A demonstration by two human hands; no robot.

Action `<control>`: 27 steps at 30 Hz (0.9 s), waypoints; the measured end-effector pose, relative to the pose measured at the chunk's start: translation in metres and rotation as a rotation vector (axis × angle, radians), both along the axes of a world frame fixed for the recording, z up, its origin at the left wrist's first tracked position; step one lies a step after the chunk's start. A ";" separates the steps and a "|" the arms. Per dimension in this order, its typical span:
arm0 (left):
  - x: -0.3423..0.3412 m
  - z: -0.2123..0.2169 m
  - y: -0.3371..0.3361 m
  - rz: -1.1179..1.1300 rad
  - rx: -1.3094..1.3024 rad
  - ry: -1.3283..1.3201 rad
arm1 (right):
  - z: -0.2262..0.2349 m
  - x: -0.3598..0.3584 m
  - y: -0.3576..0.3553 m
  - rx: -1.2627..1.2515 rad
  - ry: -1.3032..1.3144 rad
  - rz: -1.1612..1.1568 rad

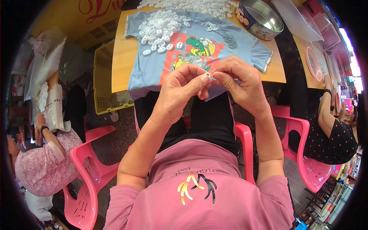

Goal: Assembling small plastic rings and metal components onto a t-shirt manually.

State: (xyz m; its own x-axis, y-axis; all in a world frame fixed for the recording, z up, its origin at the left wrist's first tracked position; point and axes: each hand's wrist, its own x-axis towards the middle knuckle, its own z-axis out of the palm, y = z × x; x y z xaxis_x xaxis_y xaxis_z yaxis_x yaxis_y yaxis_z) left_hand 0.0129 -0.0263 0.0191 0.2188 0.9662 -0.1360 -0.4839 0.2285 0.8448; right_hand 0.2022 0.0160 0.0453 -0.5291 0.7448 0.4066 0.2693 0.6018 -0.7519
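Left hand (180,86) and right hand (239,78) pinching, seemingly, one small white piece (209,75), above table edge (122,89).

White clips (163,28) and round tin (260,17) crowd the table's (120,57) far side; near shirt (153,69) lies open.

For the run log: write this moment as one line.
left hand: pinching small white piece | right hand: fingertips on same piece | behind: pile of white pieces on blue shirt
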 end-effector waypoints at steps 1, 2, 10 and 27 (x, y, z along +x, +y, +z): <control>0.000 0.000 0.000 0.002 0.006 0.011 | -0.001 -0.001 0.000 -0.001 0.000 0.000; 0.001 0.000 0.000 0.002 0.005 0.012 | -0.003 -0.003 -0.001 0.066 -0.011 -0.030; 0.008 0.001 -0.004 0.098 0.116 0.116 | -0.028 -0.025 -0.019 0.028 0.092 -0.266; 0.002 -0.002 0.003 0.077 0.100 0.124 | -0.029 -0.015 -0.009 -0.029 0.107 -0.192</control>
State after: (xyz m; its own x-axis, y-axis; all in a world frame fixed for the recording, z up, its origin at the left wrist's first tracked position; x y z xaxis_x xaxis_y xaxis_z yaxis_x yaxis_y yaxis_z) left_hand 0.0153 -0.0234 0.0175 0.1311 0.9896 -0.0597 -0.3871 0.1065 0.9159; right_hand 0.1870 0.0070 0.0163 -0.3315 0.8399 0.4297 0.2946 0.5248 -0.7986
